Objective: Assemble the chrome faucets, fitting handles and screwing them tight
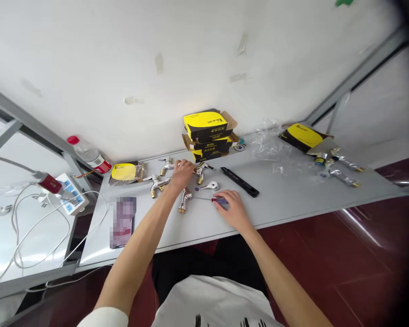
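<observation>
My left hand [183, 175] reaches across the grey table [293, 190], its fingers close to a chrome and brass tap [200, 172]. Other taps lie around it, including one [160, 184] to its left and one [186, 200] below the wrist. My right hand [233, 210] rests over a screwdriver [220, 200] with a red and blue handle, and the thin shaft points left to the lower tap. A white tap handle [210, 185] and a black tool [240, 181] lie between my hands.
Yellow and black boxes [209, 134] are stacked against the white wall. Behind the far right lie a plastic bag [267, 138], another box [305, 138] and more taps [341, 170]. A power strip [66, 193] with white cables and a bottle [88, 154] stand left of the table.
</observation>
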Tool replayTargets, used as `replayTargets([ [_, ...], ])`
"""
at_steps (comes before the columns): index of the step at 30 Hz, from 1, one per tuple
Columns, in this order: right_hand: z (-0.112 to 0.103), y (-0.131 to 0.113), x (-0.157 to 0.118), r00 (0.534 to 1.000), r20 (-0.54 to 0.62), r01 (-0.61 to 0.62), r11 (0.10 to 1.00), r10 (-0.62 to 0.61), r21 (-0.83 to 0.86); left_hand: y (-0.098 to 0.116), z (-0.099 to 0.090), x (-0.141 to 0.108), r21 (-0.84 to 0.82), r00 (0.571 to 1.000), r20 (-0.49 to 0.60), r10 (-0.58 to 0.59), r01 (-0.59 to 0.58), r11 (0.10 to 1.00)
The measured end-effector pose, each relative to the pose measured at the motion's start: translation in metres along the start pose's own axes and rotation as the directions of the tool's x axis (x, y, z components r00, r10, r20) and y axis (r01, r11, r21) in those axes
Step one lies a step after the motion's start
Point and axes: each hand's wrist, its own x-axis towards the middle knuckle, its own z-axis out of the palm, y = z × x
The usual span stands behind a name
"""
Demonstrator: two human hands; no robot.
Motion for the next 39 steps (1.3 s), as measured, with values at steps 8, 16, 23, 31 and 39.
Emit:
replayTargets([
  [8, 0.001, 0.002, 0.001, 1.000, 0.010, -0.011, 1.000, 0.011, 0.024, -0.001, 0.001, 0.002, -0.055, 0.997, -0.070, -0.014, 0.010, 0.998],
  [16, -0.006, -0.007, 0.002, 0.991, -0.102, -0.075, 0.990, 0.088, 0.119, 0.012, -0.038, -0.059, -0.748, 0.825, -0.070, -0.560, 0.328, 0.577],
  [23, -0.002, -0.074, 0.024, 0.888, 0.438, -0.402, 0.702, 0.142, 0.588, 0.089, -0.032, -0.131, -0.962, 0.827, 0.264, -0.497, 0.264, -0.072],
  [31, -0.001, -0.078, 0.024, 0.854, 0.497, -0.477, 0.605, 0.150, 0.638, 0.068, -0.045, -0.141, -0.907, 0.777, 0.192, -0.600, 0.374, 0.193],
  [39, -0.013, -0.068, 0.022, 0.864, 0.500, -0.364, 0.765, 0.065, 0.531, 0.064, -0.063, -0.135, -0.874, 0.849, 0.483, -0.216, 0.483, -0.055],
])
